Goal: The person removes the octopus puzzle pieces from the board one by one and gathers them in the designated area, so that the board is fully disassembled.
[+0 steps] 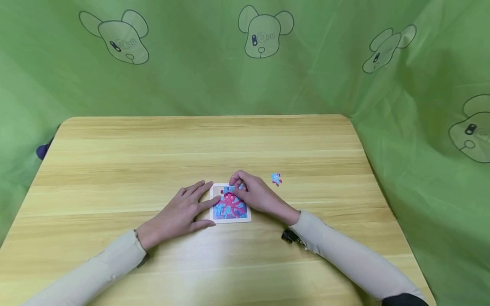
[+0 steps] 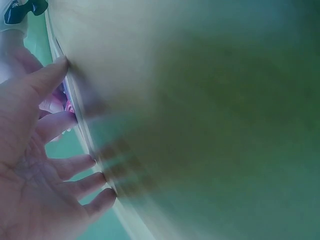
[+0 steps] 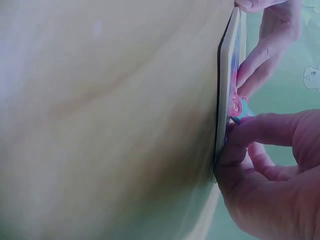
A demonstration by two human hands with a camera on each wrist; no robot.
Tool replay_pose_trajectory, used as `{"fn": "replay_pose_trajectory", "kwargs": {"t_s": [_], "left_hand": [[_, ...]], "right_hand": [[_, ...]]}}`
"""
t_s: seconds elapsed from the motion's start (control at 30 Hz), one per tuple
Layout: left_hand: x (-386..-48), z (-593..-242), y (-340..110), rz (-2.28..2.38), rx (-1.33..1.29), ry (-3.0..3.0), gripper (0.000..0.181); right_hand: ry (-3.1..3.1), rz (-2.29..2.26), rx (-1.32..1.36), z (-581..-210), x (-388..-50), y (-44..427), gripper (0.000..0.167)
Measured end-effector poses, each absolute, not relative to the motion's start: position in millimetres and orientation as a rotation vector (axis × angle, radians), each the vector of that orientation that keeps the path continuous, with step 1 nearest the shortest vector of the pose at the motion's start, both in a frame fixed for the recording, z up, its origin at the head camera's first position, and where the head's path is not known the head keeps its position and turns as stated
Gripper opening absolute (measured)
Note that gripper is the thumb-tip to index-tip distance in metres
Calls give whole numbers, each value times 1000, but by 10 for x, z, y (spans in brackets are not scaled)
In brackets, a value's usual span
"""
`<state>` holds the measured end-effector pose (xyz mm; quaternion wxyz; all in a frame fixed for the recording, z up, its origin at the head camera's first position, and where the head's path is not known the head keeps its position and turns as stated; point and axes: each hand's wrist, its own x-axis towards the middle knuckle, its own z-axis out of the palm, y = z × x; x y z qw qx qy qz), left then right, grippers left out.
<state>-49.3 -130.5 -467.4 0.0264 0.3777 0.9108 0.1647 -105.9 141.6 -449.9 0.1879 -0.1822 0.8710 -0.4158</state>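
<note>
A small jigsaw puzzle (image 1: 230, 211) with a white frame lies on the table, showing a pink octopus on blue. Its upper left corner shows a bare patch of the tray. My left hand (image 1: 180, 214) lies spread over the puzzle's left side, index fingertip on the picture and thumb at the lower left edge. At the upper right corner, my right hand (image 1: 254, 193) pinches a blue puzzle piece (image 3: 235, 120) between thumb and finger, mostly hidden by the fingers. One loose puzzle piece (image 1: 276, 179), light blue with pink, lies right of the right hand.
The wooden table (image 1: 153, 148) has rounded far corners. Green fabric (image 1: 199, 80) with mouse-head drawings hangs behind it and along the sides. A dark blue object (image 1: 43, 151) shows beyond the left edge. A black device (image 1: 290, 236) sits under the right wrist.
</note>
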Motion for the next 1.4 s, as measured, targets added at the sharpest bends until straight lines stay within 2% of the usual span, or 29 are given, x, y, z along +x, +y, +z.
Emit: {"fn": "replay_pose_trajectory", "kwargs": {"t_s": [0.23,0.53,0.97,1.4], "left_hand": [[-516,-4645,-1294,475,1190,2802,71],[-524,-4632,-1302,476,1192,2781,72],[-514,-4610,-1243,413,1183,2772,79],[-502,-4617,-1213,377,1191,2805,76]], "right_hand": [[2377,-1302,-380,-4517,-1092,1433,17],[2313,-1359,-355,-4413,-1085,1529,19],[2294,-1518,-236,-4306,-1052,1992,20],[2366,-1570,-191,-4282,-1026,2442,22]]}}
